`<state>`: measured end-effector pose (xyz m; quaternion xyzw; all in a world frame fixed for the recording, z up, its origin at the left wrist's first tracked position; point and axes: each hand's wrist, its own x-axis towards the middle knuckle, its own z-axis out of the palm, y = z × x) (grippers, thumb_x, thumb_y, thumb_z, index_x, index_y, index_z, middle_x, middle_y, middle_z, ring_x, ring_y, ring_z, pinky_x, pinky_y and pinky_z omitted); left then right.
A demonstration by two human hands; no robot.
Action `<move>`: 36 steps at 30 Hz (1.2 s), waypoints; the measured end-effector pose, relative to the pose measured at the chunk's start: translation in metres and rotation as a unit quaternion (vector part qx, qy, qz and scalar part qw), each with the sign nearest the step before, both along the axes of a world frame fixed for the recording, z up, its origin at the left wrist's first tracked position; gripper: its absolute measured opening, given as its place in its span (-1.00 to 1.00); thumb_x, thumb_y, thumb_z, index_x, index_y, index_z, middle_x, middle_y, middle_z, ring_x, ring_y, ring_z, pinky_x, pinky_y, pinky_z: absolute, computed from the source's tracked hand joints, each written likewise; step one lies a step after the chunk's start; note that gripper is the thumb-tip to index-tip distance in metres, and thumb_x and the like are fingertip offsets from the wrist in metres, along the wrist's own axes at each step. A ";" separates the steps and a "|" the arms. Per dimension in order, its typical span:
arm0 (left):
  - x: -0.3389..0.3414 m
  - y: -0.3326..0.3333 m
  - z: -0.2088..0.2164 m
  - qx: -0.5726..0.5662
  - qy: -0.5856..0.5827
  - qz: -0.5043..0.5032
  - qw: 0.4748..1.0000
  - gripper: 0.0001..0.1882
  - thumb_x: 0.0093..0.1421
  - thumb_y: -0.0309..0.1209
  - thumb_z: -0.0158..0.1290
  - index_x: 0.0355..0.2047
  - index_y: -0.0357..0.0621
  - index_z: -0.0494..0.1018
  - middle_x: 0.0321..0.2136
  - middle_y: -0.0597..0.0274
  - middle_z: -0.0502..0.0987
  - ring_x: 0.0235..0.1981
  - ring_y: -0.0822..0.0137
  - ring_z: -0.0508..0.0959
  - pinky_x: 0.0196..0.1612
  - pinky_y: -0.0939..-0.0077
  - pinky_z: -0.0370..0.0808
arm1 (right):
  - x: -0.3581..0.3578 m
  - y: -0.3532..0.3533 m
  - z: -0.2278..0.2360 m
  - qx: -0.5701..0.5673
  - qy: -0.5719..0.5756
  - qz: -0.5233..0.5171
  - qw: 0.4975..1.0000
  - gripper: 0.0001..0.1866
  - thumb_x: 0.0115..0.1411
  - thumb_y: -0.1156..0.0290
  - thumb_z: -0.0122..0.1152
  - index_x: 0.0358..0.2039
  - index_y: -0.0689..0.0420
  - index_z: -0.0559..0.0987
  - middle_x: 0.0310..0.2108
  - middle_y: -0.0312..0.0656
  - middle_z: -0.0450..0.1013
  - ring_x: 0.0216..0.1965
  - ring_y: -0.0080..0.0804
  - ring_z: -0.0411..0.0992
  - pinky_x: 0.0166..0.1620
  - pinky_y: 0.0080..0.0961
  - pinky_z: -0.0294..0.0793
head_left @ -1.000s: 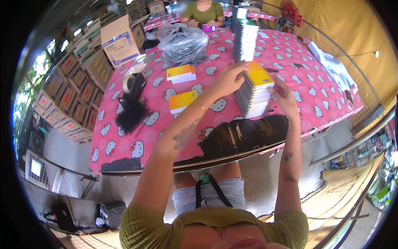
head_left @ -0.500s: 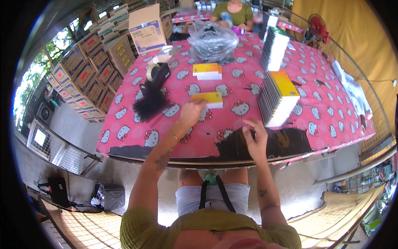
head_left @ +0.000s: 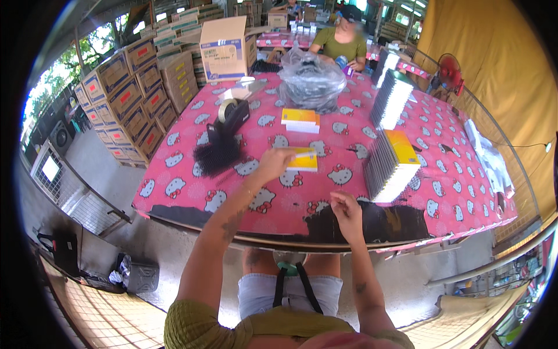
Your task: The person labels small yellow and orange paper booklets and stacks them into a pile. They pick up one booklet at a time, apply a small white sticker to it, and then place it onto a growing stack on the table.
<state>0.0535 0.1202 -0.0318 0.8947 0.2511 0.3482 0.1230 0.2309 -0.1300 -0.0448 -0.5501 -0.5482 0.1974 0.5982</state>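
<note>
My left hand (head_left: 276,165) reaches over the table, thumb and fingers closed at the left end of a yellow-covered notepad (head_left: 307,161) on a small pile. A narrow pale strip shows along the pad's far side by my fingertips. My right hand (head_left: 347,214) hovers above the bare dark patch at the near edge, fingers loosely curled and nothing visible in them. Beside it on the right stands a stack of yellow-covered notepads (head_left: 401,166) with dark coil spines. Another small yellow-topped pile (head_left: 300,119) lies farther off. To the left rests a heap of black binding coils (head_left: 218,156).
A black tape dispenser (head_left: 233,116) stands behind the coils. Farther back are a clear plastic bag (head_left: 312,87), an open carton (head_left: 225,52) and a tall notepad stack (head_left: 390,102). A person (head_left: 343,43) sits across the table. Cartons (head_left: 125,96) are piled at left; a red fan (head_left: 449,70) stands right.
My view has tilted up, showing more of the far side. My left hand has moved onto the notepad from its left end. My right hand's fingers are more curled.
</note>
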 end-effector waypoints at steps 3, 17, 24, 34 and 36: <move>-0.007 0.020 0.010 -0.072 0.032 0.051 0.996 -0.84 0.24 -0.41 0.03 -0.20 -0.11 0.52 -0.33 -0.04 0.61 -0.31 -0.14 0.61 -0.26 0.01 0.55 | -0.010 0.009 0.006 -0.030 0.045 0.026 0.998 -0.69 0.24 0.58 0.22 0.01 0.20 0.56 -0.14 -0.20 0.45 -0.14 -0.47 0.50 -0.04 -0.59 0.48; -0.029 -0.152 -0.023 0.019 -0.108 -0.034 0.993 -0.59 0.22 -0.55 0.07 0.10 -0.11 0.38 -0.07 -0.06 0.40 -0.08 -0.01 0.45 -0.07 0.21 0.43 | -0.031 0.003 -0.035 -0.019 0.090 -0.009 0.996 -0.57 0.16 0.63 0.30 0.05 0.23 0.44 -0.18 -0.18 0.53 -0.16 -0.52 0.48 -0.08 -0.56 0.50; -0.036 -0.167 -0.020 -0.158 -0.105 -0.015 0.982 -0.56 0.28 -0.65 -0.05 0.17 -0.18 0.29 -0.01 -0.13 0.39 -0.03 -0.10 0.43 0.04 0.18 0.42 | -0.036 0.013 -0.010 -0.070 0.191 0.087 0.975 -0.63 0.18 0.59 0.30 0.01 0.25 0.50 -0.15 -0.18 0.50 -0.12 -0.50 0.46 -0.02 -0.57 0.46; -0.077 -0.099 0.004 -0.064 -0.057 0.139 0.986 -0.47 0.23 -0.53 0.06 0.22 -0.13 0.29 -0.11 -0.08 0.43 0.00 -0.13 0.42 0.08 0.13 0.40 | -0.018 0.004 -0.024 -0.127 0.064 0.107 0.984 -0.68 0.28 0.44 0.24 -0.01 0.33 0.57 -0.14 -0.14 0.59 -0.12 -0.52 0.50 0.00 -0.56 0.46; -0.126 -0.039 -0.033 0.077 0.067 0.296 0.950 -0.55 0.22 -0.45 0.10 0.13 -0.14 0.34 -0.21 0.00 0.44 -0.13 -0.08 0.45 -0.07 0.13 0.44 | -0.027 0.003 -0.022 -0.115 0.055 0.121 0.984 -0.68 0.27 0.45 0.24 -0.01 0.34 0.57 -0.11 -0.14 0.59 -0.10 -0.51 0.49 0.01 -0.57 0.46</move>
